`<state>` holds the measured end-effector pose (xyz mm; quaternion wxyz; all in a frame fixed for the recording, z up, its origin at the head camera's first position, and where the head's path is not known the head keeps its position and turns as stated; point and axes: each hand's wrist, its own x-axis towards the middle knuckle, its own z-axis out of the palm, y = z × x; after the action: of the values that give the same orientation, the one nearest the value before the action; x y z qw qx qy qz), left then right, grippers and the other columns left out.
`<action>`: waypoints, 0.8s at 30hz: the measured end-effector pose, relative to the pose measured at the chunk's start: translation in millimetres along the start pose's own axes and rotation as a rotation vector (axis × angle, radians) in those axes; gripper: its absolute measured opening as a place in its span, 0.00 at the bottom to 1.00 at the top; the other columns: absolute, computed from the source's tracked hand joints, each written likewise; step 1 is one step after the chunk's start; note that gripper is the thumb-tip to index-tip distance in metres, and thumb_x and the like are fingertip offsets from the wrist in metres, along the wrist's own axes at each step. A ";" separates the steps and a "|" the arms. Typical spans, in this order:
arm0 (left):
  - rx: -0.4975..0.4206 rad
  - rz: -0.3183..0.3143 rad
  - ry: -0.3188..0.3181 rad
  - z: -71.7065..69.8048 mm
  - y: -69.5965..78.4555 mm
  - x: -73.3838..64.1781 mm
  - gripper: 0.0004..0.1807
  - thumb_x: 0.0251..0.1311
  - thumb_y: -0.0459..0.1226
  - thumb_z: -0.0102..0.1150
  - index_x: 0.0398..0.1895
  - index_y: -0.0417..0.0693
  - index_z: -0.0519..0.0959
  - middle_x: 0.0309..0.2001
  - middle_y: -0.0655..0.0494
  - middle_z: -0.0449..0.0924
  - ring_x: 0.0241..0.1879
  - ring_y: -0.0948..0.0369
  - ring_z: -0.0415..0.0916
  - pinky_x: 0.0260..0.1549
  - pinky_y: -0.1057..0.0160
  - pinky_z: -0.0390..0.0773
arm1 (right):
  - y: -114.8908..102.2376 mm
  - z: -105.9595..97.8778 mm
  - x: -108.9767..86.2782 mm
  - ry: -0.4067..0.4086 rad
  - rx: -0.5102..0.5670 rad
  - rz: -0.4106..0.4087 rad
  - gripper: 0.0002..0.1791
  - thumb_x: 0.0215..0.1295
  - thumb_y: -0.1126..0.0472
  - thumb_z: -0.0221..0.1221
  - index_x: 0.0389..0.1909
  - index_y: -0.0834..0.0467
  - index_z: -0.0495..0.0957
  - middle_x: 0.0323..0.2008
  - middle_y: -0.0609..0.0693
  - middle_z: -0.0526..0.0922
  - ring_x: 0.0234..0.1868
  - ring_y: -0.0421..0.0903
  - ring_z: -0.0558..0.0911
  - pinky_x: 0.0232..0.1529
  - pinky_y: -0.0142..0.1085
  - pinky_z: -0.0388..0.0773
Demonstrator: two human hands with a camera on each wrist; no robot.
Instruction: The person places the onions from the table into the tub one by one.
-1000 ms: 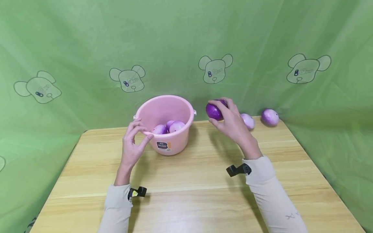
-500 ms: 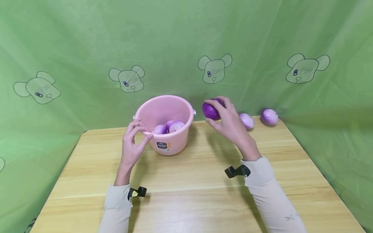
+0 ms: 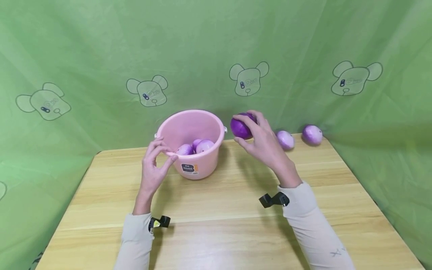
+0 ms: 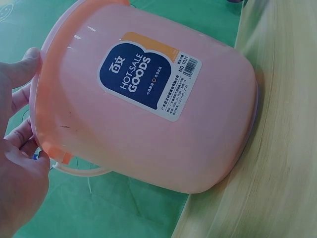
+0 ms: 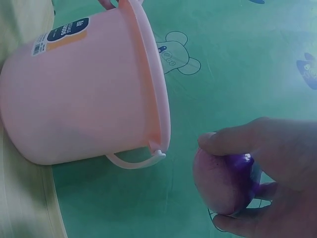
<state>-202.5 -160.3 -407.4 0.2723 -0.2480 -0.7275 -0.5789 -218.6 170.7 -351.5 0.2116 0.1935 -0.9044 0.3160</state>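
Note:
A pink plastic bucket stands upright near the table's back edge. My left hand pinches its near-left rim, as the left wrist view also shows, with the thumb at the rim. Just right of the bucket, my right hand holds a glossy, rounded purple ball up off the table. In the right wrist view the same ball shows a pale side, between thumb and fingers, apart from the bucket. Inside the bucket lie several purple-and-white balls, partly hidden by the rim.
Two more purple-and-white balls sit at the back right: a nearer ball beside my right hand and a farther ball near the corner. The wooden table meets a green curtain behind. The bucket's handle hangs down behind it.
My right hand has moved a little to the left with the purple ball, nearer the bucket. The left hand and the bucket have stayed in place.

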 end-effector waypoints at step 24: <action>-0.004 0.006 0.002 -0.5 -0.2 1.0 0.09 0.51 0.17 0.68 0.34 0.26 0.79 0.46 0.31 0.75 0.68 0.30 0.61 0.76 0.41 0.52 | -22.1 9.2 10.0 0.004 0.093 -0.035 0.37 0.60 0.58 0.74 0.70 0.47 0.73 0.72 0.59 0.64 0.68 0.62 0.71 0.64 0.56 0.76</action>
<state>-203.3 -160.8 -406.8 0.2743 -0.2502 -0.7253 -0.5798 -218.6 146.5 -342.2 0.2096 0.2185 -0.8847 0.3544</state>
